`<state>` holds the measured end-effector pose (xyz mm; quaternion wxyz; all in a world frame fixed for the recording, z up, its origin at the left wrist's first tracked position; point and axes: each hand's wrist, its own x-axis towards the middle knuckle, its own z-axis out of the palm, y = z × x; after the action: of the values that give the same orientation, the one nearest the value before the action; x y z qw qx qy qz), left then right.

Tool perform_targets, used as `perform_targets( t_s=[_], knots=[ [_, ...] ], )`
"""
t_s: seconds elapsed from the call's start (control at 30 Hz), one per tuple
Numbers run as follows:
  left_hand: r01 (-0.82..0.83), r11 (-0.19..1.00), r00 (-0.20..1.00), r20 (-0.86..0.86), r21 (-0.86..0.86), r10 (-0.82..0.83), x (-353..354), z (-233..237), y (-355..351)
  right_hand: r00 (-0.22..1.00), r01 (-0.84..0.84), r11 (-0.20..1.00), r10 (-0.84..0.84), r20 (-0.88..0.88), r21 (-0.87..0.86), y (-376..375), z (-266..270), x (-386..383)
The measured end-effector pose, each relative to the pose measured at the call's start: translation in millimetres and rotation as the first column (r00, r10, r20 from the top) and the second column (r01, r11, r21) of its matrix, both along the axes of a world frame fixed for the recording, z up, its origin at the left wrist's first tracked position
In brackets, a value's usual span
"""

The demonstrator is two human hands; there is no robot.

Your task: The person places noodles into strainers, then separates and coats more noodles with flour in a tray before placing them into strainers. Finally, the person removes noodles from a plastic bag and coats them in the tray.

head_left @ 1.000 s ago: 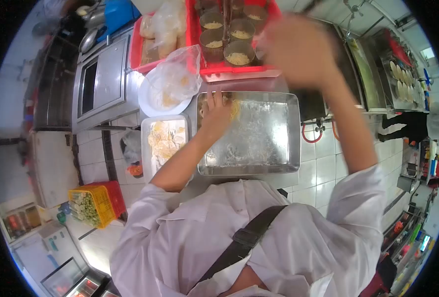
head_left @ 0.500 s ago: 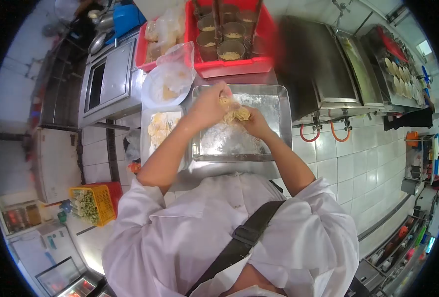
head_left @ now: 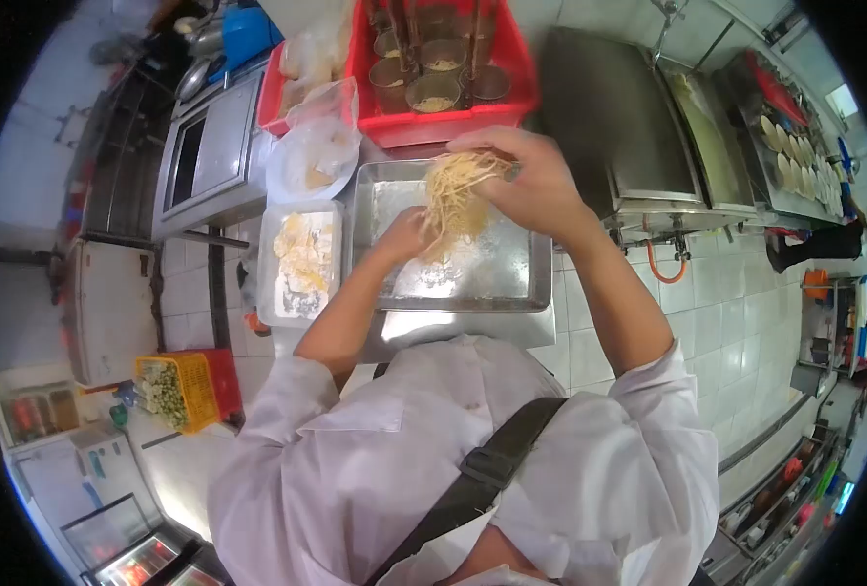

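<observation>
A bundle of pale yellow noodles [head_left: 458, 190] hangs above a shallow metal tray [head_left: 543, 239] dusted with white powder. My right hand [head_left: 539, 178] grips the bundle from above and to the right, fingers curled round its upper part. Lower down on the left side, my left hand [head_left: 406, 234] is closed against the strands; its fingertips are partly hidden. Left of the metal tray is a white tray [head_left: 333, 278] of floury yellow pieces that look like dough or noodles.
Behind the tray stands a red crate [head_left: 443, 127] holding several round metal strainer cups with noodles in them. A white bowl with a plastic bag [head_left: 316, 161] sits at the back left. Steel kitchen units [head_left: 614, 117] flank the right side; a yellow crate [head_left: 197, 396] is at lower left.
My right hand has risen with the noodles, which now hang loosely spread. My left hand has dropped to the lower left of the bundle. The view has shifted slightly.
</observation>
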<state>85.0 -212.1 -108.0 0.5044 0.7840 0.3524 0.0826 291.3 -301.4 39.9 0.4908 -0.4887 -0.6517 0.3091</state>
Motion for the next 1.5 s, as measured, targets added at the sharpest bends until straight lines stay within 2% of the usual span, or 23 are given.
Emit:
perform_targets(
  t_s=[0.07,0.1,0.17,0.27,0.4,0.47,0.53,0.6,0.63,0.7,0.83,0.9,0.93,1.0,1.03,1.1,1.13,1.2,1.27,1.3,1.37,1.4,1.5],
  knots=[
    [-0.132,0.987,0.991,-0.049,-0.09,0.128,-19,-1,9,0.979,0.062,0.901,-0.14,0.151,0.43,-10,-23,11],
    [-0.06,0.994,0.998,-0.032,-0.088,0.058,-22,36,2,0.981,0.054,0.906,-0.127,0.148,0.419,-14,-59,18],
    [-0.037,0.993,0.998,0.041,-0.113,0.042,-27,100,-6,0.732,0.022,0.999,-0.036,0.68,0.029,-16,-139,30],
    [-0.098,0.995,0.986,0.136,0.021,0.095,-30,160,-14,0.883,0.211,0.923,-0.322,0.341,0.323,-32,-105,16],
    [-0.146,0.963,0.972,0.212,0.226,0.098,-15,171,-17,0.859,0.151,0.944,-0.272,0.435,0.293,-45,-172,0],
    [-0.086,0.92,0.986,0.164,0.383,0.024,-2,121,-13,0.888,0.147,0.989,-0.128,0.442,-0.009,-39,-198,7],
    [0.112,0.751,0.983,0.037,0.651,-0.178,3,41,-16,0.885,0.121,0.987,-0.156,0.439,0.109,-23,-144,8],
    [0.081,0.676,0.991,-0.131,0.732,0.023,1,-42,-51,0.931,0.111,0.977,-0.166,0.324,0.181,-28,-91,0],
    [0.08,0.669,0.992,-0.122,0.739,0.017,3,-40,-46,0.927,0.117,0.975,-0.176,0.331,0.191,-26,-65,1],
    [0.014,0.989,0.999,-0.054,0.146,-0.006,1,-35,-36,0.952,0.196,0.911,-0.266,0.153,0.364,-26,-30,-1],
    [-0.127,0.954,0.988,0.124,0.273,0.096,-21,111,-35,0.936,0.249,0.899,-0.319,0.152,0.359,-30,-83,-12],
    [-0.175,0.939,0.974,0.189,0.295,0.122,-33,158,-35,0.761,0.25,0.964,-0.254,0.597,0.091,-31,-155,-24],
    [-0.17,0.941,0.975,0.191,0.292,0.117,-37,164,-39,0.758,0.256,0.963,-0.257,0.6,0.089,-33,-167,-25],
    [-0.128,0.848,0.952,-0.175,0.515,0.25,-39,172,-32,0.775,0.243,0.937,-0.032,0.631,-0.252,-15,-175,-17],
    [-0.126,0.843,0.955,-0.166,0.523,0.245,-36,158,-23,0.786,0.19,0.98,-0.121,0.606,-0.051,-4,-154,-14],
    [-0.061,0.547,0.984,-0.041,0.835,0.171,-33,78,-25,0.801,0.144,0.96,-0.255,0.541,0.24,-4,-82,-22],
    [-0.027,0.596,0.983,-0.087,0.803,0.162,-25,29,-25,0.793,0.145,0.924,-0.323,0.516,0.354,0,-43,-24],
    [-0.004,0.628,0.981,-0.119,0.778,0.154,-18,-30,-14,0.94,0.212,0.969,-0.237,0.243,0.126,5,-3,-22],
    [0.167,0.936,0.955,-0.288,0.309,-0.075,-16,-39,11,0.911,0.29,0.934,-0.336,0.239,0.209,-13,39,-31],
    [0.16,0.928,0.96,-0.274,0.337,-0.066,-10,-18,22,0.876,0.363,0.888,-0.428,0.221,0.282,-19,52,-34],
    [-0.12,0.935,0.978,0.204,0.335,0.052,-18,59,5,0.828,0.445,0.768,-0.549,0.115,0.461,-21,17,-41],
    [-0.248,0.795,0.945,0.32,0.554,0.072,-20,121,-16,0.811,0.435,0.674,-0.581,0.065,0.597,-15,-19,-42],
    [-0.107,0.704,0.989,0.15,0.703,0.0,-5,70,-3,0.935,0.309,0.943,-0.325,0.139,0.126,-10,-156,-45]
  ],
)
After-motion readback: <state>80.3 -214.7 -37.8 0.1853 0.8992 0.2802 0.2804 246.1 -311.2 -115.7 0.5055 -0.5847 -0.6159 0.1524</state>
